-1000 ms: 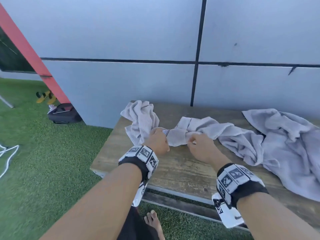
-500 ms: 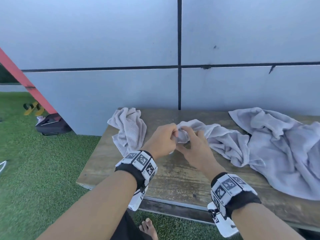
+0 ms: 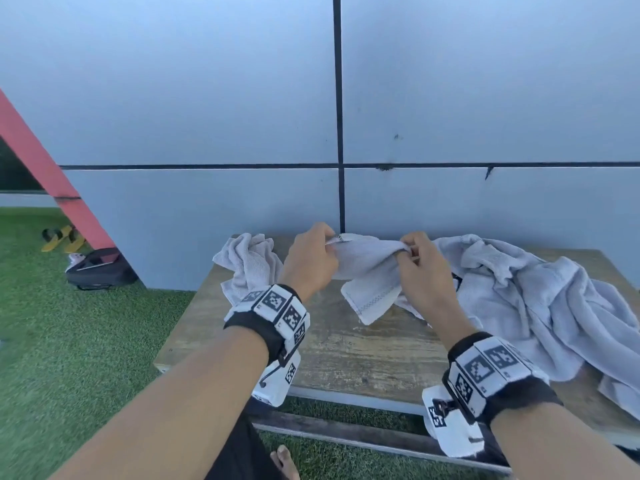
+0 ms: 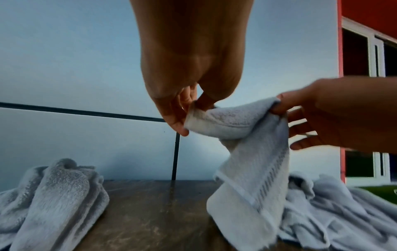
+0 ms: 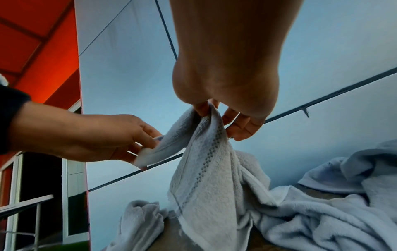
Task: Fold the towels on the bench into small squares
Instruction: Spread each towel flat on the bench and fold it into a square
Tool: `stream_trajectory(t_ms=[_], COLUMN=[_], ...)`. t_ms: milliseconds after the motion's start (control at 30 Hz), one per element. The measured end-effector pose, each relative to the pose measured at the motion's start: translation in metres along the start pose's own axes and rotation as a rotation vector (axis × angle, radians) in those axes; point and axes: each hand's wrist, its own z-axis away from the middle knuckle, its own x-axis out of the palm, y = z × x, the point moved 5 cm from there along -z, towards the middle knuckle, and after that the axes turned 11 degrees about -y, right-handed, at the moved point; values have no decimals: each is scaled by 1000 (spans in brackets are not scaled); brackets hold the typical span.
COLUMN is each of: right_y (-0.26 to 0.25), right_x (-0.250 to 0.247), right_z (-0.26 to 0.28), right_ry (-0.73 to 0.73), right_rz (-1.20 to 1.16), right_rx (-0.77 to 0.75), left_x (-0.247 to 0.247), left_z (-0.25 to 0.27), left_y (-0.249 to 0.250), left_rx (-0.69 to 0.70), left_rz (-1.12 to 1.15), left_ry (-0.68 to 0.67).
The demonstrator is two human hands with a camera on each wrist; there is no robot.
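At the bench's (image 3: 349,344) left end, against its far edge, a crumpled towel (image 3: 247,265) lies untouched, well apart from your work. Your left hand (image 3: 310,259) is raised over the middle of the bench, thumb and fingertips (image 4: 178,126) pinching one hemmed corner of the small towel (image 3: 370,275). That towel sags between your hands and hangs down, twisted, with its lower hem just above or brushing the wood near the middle of the bench; which of the two cannot be told. Your right hand (image 3: 424,268) pinches the top edge further along, thumb and forefinger closed on a bunched fold while the other fingers (image 5: 242,129) fan out loosely.

The step appears to be opening this towel out before its first fold, and the task looks barely begun, since nothing on the bench is folded yet. To do it well, slide your right pinch along the top hem until it reaches the true corner; at present it seems to hold a gather, not a corner. Then draw your hands apart until the hem runs straight and the twist drops out. Lay the cloth flat on the bare wood near the front edge, clear of the heap.

On the bench's right half, the large towel (image 3: 540,299) sprawls in folds toward the right end. Its near folds sit just beside your hanging cloth and may be touching it, so lift clear before spreading, or the two could drag together.
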Motion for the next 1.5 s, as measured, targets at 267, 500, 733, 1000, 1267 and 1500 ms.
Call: stream_trajectory(t_ms=[267,500,733,1000,1267,1500], right_y=[-8,-46,-48,-9,22,13], right_x=[-16,-9,-40,-42,-43,-24], right_z=[32,35,35,33,30,27], right_ry=[-84,-138,1,-139,-28,-25], right_rz=[-23,51,-39,324,302,182], right_rx=[4,-58,-111,71,229,146], left_x=[-23,-19,-28,-51,-79,-38], left_z=[19,24,28,14,8,5], left_y=[52,97,99,74,24,-37], left_rx=[18,124,214,156,66,-242], left_rz=[471,608,348,304,396,89], left_ry=[115,2,2,305,412,-109])
